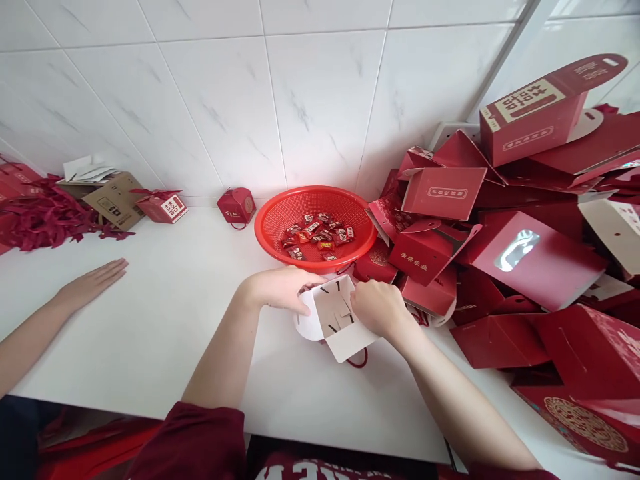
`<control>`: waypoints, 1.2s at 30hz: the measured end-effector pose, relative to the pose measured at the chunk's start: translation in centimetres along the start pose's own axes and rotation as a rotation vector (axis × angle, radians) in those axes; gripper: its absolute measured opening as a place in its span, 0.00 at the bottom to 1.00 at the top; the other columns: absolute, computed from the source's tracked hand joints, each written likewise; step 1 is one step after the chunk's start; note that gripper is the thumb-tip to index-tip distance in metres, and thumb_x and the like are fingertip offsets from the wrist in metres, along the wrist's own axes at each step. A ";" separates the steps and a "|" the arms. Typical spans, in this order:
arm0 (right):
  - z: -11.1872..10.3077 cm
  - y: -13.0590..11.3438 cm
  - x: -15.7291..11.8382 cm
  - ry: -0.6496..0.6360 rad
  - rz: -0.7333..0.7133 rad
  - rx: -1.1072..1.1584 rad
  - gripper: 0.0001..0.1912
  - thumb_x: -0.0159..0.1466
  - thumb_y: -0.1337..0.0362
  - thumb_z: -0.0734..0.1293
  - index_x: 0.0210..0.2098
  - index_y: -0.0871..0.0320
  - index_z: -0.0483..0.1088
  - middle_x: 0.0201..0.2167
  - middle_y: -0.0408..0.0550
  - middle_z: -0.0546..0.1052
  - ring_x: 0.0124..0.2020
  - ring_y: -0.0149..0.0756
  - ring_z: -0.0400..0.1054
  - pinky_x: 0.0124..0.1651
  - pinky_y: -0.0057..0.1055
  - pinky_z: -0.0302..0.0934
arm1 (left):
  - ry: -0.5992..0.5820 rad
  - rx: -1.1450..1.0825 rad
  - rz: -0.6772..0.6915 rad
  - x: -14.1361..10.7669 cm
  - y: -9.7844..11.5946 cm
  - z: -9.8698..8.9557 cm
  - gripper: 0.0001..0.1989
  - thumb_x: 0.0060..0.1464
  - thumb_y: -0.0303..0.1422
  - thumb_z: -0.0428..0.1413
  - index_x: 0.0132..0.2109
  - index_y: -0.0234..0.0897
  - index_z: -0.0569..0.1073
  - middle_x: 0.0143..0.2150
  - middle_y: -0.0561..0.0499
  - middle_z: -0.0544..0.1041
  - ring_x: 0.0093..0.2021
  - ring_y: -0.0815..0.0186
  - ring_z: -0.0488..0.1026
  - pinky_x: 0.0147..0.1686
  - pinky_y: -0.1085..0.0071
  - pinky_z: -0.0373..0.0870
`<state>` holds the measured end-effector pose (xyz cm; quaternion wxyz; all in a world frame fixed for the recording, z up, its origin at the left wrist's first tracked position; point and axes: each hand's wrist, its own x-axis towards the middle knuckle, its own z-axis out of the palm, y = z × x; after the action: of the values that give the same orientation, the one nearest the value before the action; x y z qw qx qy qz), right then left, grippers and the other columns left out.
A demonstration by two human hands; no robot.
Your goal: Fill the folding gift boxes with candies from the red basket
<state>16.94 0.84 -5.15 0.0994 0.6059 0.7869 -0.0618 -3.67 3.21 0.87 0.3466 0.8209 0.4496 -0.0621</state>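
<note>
In the middle of the white table, a small paper gift box stands with its top open, showing a pale inside with dark slits. Its flaps are folded outward, and a dark red cord loop shows below it. My left hand grips the box's left wall, thumb at the near side and fingers partly hidden behind. Closed at the right edge, my right hand holds the right wall, its fingertips hidden. Just beyond stands a red plastic basket with several wrapped candies in it.
Red boxes are heaped along the right side, reaching close to my right arm. Toward the wall stand a small red box, a ribboned box, a cardboard box and red ribbons. Another person's hand lies flat at left.
</note>
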 end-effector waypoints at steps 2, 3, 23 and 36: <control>0.1 0.0 0.0 0.003 -0.011 0.004 0.19 0.71 0.67 0.55 0.38 0.61 0.77 0.36 0.59 0.81 0.37 0.46 0.78 0.36 0.33 0.66 | -0.051 0.015 0.048 0.0 -0.5 -0.2 0.33 0.47 0.28 0.59 0.62 0.48 0.70 0.48 0.52 0.79 0.42 0.63 0.75 0.36 0.75 0.65; 0.1 0.0 0.0 0.003 -0.015 0.006 0.19 0.71 0.67 0.55 0.38 0.60 0.77 0.36 0.59 0.81 0.37 0.46 0.78 0.36 0.34 0.66 | -0.061 0.037 0.049 0.2 -0.8 -0.1 0.35 0.47 0.27 0.58 0.63 0.48 0.69 0.48 0.52 0.79 0.43 0.63 0.75 0.36 0.75 0.65; -0.5 -0.3 -0.2 0.006 -0.018 0.049 0.20 0.72 0.64 0.56 0.37 0.63 0.78 0.36 0.61 0.81 0.37 0.47 0.78 0.36 0.33 0.66 | 0.155 0.124 -0.111 0.7 -0.8 0.5 0.19 0.50 0.22 0.50 0.40 0.45 0.83 0.38 0.52 0.83 0.35 0.63 0.76 0.34 0.71 0.65; -3.9 3.2 -2.6 0.097 0.034 0.242 0.29 0.74 0.52 0.51 0.25 0.56 0.72 0.28 0.48 0.78 0.32 0.41 0.73 0.31 0.30 0.54 | 0.639 0.100 -0.282 -2.2 -2.2 -3.1 0.16 0.61 0.41 0.52 0.50 0.45 0.78 0.52 0.53 0.80 0.48 0.61 0.76 0.46 0.71 0.71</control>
<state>20.31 0.11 -0.66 -0.0117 0.6288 0.7673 -0.1253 -7.34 4.45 2.95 0.1358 0.7446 0.6407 0.1285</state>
